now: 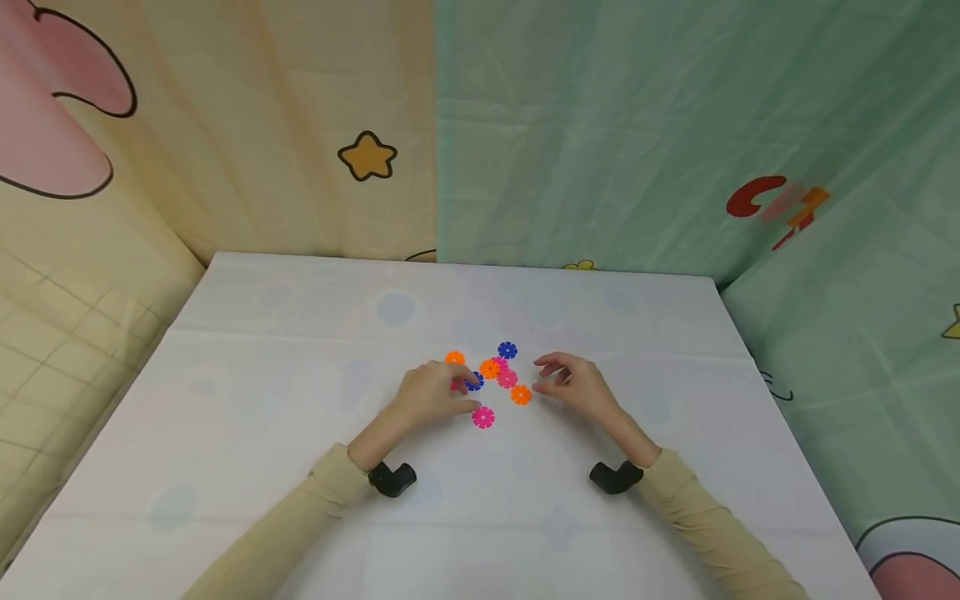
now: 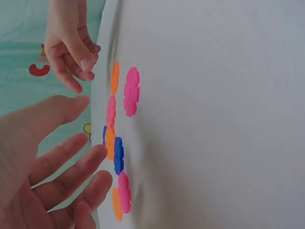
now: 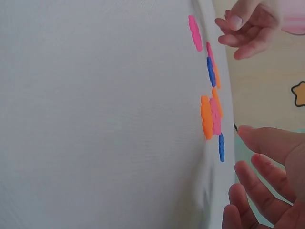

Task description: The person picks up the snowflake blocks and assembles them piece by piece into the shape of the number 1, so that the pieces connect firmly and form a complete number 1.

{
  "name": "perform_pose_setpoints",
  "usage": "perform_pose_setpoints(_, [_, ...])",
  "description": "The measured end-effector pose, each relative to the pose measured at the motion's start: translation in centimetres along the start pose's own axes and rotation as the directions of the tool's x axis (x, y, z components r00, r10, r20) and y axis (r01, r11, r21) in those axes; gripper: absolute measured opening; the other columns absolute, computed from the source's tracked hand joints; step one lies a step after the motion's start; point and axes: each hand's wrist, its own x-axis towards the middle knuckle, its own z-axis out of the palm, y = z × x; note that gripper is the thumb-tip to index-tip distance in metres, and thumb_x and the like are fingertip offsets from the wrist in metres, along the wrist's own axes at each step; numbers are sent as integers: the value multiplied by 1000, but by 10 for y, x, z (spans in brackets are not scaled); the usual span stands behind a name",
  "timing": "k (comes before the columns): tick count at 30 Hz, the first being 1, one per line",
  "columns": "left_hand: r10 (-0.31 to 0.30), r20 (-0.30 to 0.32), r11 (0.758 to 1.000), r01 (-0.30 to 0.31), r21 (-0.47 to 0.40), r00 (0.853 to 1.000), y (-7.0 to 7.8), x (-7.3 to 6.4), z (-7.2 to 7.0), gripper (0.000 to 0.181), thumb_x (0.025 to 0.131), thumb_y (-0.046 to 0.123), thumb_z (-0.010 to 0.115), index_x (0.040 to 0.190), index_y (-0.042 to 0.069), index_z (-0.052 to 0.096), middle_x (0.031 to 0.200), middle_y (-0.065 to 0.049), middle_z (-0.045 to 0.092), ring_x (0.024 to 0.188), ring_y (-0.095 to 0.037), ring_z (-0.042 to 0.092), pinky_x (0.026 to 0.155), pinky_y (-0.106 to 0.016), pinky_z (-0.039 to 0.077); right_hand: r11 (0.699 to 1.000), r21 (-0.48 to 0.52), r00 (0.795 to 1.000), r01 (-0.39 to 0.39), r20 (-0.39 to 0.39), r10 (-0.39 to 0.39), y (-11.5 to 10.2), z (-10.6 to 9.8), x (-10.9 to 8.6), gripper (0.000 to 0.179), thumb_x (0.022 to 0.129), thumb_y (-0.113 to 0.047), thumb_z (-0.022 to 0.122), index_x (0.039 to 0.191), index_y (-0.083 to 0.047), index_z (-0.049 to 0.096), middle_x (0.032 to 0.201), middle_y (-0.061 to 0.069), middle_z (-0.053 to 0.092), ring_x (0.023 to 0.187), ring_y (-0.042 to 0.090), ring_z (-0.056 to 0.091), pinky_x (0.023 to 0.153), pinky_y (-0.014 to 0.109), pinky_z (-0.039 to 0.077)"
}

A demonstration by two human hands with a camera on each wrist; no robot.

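Several notched plastic discs, shaped like snowflakes, lie flat in a loose cluster on the white table. Among them are a pink disc nearest me, an orange disc at the right, and a blue disc at the back. My left hand hovers over the cluster's left side, fingers loosely bent, partly hiding a blue disc and a pink disc in the head view. To the right of the discs hovers my right hand, its fingers relaxed and apart. Neither hand holds anything.
The table has a white cloth with faint printed shapes. Behind it hang a yellow curtain and a green curtain. A black wrist mount sits at my left wrist, another mount at my right.
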Motion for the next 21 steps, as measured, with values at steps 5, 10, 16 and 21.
perform_pose_setpoints(5, [-22,34,1000,22,-6,999,3,0,8,32,74,34,81,100,18,73,71,8,62,66,-7,54,58,-23,42,1000,-9,999,-6,39,6,-1,5,2,35,79,-19,79,111,-9,67,93,6,71,72,15,55,63,21,47])
perform_pose_setpoints(10, [-39,69,999,40,-12,997,6,-1,14,32,75,32,81,101,16,72,63,7,56,59,-10,48,55,-24,39,999,-24,998,-24,66,26,-5,9,3,35,78,-20,80,109,-10,68,89,5,70,69,15,51,61,21,44])
perform_pose_setpoints(16, [-53,85,998,54,-13,995,10,-2,18,33,75,30,82,100,12,72,61,5,53,55,-10,47,55,-24,39,999,-37,995,-34,93,37,-9,12,3,35,77,-21,81,108,-8,69,86,4,68,66,13,50,58,21,43])
perform_pose_setpoints(21, [-47,79,999,48,-8,996,10,-3,22,29,75,30,82,96,12,73,61,5,53,56,-10,47,55,-23,38,996,-72,991,-56,114,64,-10,14,3,35,76,-23,81,106,-9,70,86,2,67,68,13,50,60,21,42])
